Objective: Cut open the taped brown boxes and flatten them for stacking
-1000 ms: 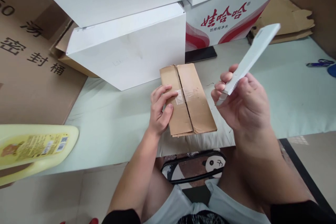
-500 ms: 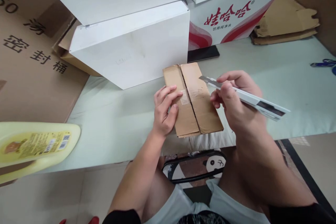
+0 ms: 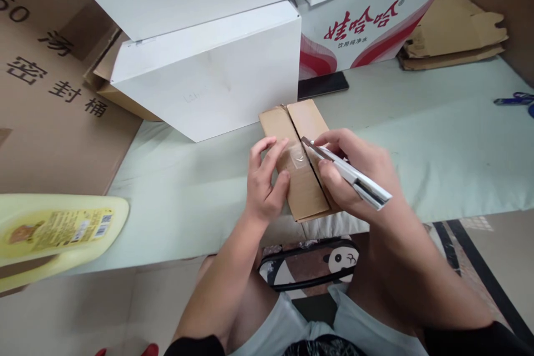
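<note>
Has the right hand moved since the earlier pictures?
Yes. Judged against the dark flat object by the white boxes, the right hand has moved left, bringing the utility knife to the cardboard box's middle slit.

Soft, diffuse light, dim shadow on the floor (image 3: 92, 303), glint on clear tape (image 3: 297, 158), wide-angle stretching toward the edges

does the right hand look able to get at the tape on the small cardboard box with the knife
Probably yes: the right hand holds the knife with its blade out, tip near the tape, and the left hand leaves most of the tape uncovered.
</note>
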`<action>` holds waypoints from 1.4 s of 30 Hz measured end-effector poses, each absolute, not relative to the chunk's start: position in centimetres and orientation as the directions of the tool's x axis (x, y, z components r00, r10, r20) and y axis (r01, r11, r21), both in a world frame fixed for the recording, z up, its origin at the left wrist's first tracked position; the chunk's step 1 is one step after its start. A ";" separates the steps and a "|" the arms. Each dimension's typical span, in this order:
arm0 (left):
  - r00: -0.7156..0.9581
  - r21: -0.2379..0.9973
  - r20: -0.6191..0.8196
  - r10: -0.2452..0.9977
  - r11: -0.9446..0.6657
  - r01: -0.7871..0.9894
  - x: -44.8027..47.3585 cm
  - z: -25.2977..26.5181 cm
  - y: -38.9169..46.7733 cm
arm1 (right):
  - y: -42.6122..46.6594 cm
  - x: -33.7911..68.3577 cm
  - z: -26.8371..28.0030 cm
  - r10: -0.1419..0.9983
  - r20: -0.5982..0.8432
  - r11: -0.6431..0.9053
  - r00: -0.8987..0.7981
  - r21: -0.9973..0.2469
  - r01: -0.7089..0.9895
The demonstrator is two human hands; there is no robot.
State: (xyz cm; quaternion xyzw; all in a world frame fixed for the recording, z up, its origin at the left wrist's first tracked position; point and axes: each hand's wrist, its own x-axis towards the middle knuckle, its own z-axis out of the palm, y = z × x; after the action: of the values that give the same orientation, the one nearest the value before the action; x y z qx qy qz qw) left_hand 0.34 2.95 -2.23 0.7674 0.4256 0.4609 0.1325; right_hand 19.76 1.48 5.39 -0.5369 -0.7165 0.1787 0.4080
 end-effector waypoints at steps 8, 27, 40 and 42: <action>0.172 0.616 0.578 0.797 -0.565 0.549 0.6 -3.0 2.9 | 1.5 19.6 5.2 0.902 0.407 0.387 -0.144 -0.616 0.686; 0.189 0.576 0.550 0.814 -0.533 0.619 0.5 -2.8 3.2 | 0.9 20.5 6.1 0.877 0.425 0.474 -0.222 -0.694 0.542; 0.178 0.567 0.576 0.798 -0.547 0.615 0.6 -2.9 3.2 | 1.2 19.4 5.2 0.886 0.449 0.406 -0.114 -0.633 0.659; 0.184 0.560 0.572 0.799 -0.544 0.625 0.5 -2.9 3.2 | 1.2 19.4 5.1 0.887 0.442 0.402 -0.132 -0.601 0.691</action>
State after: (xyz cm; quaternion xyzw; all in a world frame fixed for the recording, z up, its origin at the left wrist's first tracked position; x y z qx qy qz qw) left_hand 0.54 3.17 -2.91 0.7628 0.4669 0.4361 0.0998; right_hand 19.40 1.18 5.09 -0.5321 -0.7415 0.1261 0.3887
